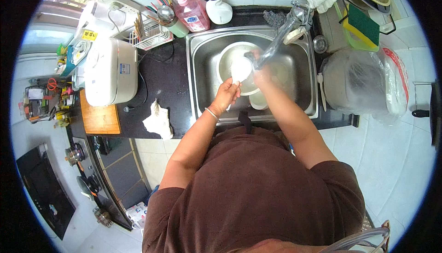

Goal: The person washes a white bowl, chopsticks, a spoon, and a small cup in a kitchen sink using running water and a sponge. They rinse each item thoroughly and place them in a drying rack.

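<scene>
In the steel sink (pixel 203 96), my left hand (pixel 228 93) grips the handle of a white utensil, probably a rice paddle or ladle (pixel 241 68), its bright head over a white round basin (pixel 222 58). My right hand (pixel 261 75) is beside the utensil's head, under the faucet spout (pixel 274 49); a dark scrubber seems to be at its fingers, though glare and blur hide the grip. Another pale bowl (pixel 258 100) lies below the basin, partly covered by my right forearm.
Left of the sink are a white cloth (pixel 159 120), a rice cooker (pixel 112 72) and a wooden board (pixel 100 115). Behind stand a pink soap bottle (pixel 193 15) and a white spray bottle (pixel 219 9). A plastic-covered container (pixel 355 80) and a white spoon (pixel 322 91) lie right.
</scene>
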Action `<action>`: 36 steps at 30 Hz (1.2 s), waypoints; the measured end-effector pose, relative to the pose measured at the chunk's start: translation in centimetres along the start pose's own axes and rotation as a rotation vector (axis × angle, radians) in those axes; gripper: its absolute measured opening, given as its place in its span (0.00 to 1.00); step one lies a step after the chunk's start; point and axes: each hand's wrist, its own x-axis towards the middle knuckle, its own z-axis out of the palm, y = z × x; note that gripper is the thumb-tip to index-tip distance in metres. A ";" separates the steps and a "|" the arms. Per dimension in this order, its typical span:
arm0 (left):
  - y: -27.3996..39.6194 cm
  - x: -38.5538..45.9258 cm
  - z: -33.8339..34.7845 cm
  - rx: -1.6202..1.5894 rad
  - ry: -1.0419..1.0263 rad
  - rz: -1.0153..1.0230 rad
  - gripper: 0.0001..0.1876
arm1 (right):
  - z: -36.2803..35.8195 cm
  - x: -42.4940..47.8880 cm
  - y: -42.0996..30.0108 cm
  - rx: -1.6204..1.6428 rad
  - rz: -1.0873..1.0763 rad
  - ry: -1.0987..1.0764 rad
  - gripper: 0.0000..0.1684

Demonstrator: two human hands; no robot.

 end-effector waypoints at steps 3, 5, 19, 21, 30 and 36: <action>0.2 0.2 -0.1 -0.185 -0.025 -0.056 0.04 | 1.0 -4.3 -2.7 -0.324 -0.336 -0.150 0.15; 0.7 0.4 0.3 -0.327 -0.047 -0.096 0.07 | -0.2 -5.3 -1.9 -0.784 -0.734 -0.435 0.21; 1.1 -0.3 0.4 -0.376 -0.140 -0.168 0.12 | 0.2 -4.1 -1.6 -0.875 -0.573 -0.373 0.16; 0.7 -0.3 0.6 -0.276 -0.139 -0.124 0.07 | 0.0 -2.5 -2.8 -0.852 -0.348 -0.390 0.19; -1.5 1.2 0.4 0.508 0.190 0.096 0.21 | -0.4 -0.6 0.4 -0.474 0.018 -0.159 0.13; 0.2 1.0 -0.2 0.249 0.146 0.007 0.26 | -0.2 -1.1 -0.4 0.391 0.574 -0.295 0.12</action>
